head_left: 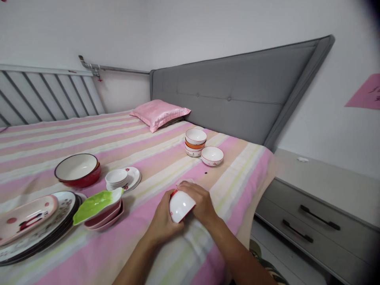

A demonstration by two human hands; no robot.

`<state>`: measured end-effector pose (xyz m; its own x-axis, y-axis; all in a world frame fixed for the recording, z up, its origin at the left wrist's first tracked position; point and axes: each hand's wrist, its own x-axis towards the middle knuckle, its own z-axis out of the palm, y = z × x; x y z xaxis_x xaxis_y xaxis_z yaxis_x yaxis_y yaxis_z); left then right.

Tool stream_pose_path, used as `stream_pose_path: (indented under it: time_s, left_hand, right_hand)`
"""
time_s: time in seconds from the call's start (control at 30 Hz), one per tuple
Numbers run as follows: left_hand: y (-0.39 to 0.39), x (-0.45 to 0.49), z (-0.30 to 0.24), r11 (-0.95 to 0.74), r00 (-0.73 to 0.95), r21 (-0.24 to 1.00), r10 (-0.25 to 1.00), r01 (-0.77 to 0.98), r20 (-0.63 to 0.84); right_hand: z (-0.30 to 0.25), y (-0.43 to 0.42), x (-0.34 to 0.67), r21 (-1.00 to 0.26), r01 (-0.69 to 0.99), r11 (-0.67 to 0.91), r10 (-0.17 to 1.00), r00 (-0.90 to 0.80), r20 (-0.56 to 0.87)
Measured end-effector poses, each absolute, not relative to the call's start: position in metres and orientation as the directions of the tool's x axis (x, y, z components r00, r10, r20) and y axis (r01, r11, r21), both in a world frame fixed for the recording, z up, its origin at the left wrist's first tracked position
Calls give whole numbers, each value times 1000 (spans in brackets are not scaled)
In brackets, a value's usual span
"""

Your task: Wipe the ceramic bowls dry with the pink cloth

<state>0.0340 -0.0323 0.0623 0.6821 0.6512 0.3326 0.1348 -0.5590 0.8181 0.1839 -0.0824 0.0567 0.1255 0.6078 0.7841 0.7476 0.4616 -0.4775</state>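
A white bowl (181,206) with a red rim is tipped on its side, its rounded outside facing me, close above the bed. My left hand (164,221) is closed around its left side, thumb along the lower edge. From the right, my right hand (200,201) grips the top and far edge, with its fingertips partly hidden. Something pale and thin shows behind those fingers; I cannot make out what it is. Beyond my hands stands a stack of bowls (196,136), white and orange, with a single flower-patterned bowl (212,156) beside it.
On the striped bedspread (118,245) at left are a red pot-like bowl (78,182), small white dishes (116,176), a green leaf-shaped dish (96,204) on pink ones, and stacked plates (63,211). A pink pillow (160,113), headboard (213,91) and drawer cabinet (314,206) surround them.
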Motion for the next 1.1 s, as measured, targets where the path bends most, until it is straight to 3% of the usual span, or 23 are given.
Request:
stream_pose_path:
  time_s: [0.17,0.37,0.53,0.7,0.9,1.1]
  left_hand:
    - [-33,36,63,-550,689,831,635,86,350]
    - [-34,37,63,-548,683,833,637,74,358]
    - [-33,38,62,-533,678,838,659,116,325]
    - [-32,38,61,-534,683,837,656,117,323]
    - [-31,37,60,-529,683,835,667,153,297]
    - [-30,35,57,-530,679,831,673,167,293]
  right_hand:
    - [63,-83,174,-282,867,410,553,10,833]
    - [65,-84,166,-232,888,396,529,-15,848]
    - [65,-81,172,-354,829,434,581,43,813]
    - [60,-79,183,-558,684,470,683,118,721]
    - [51,-76,191,-782,470,409,787,253,563]
    - [44,-73,193,-894,321,313,842,342,418]
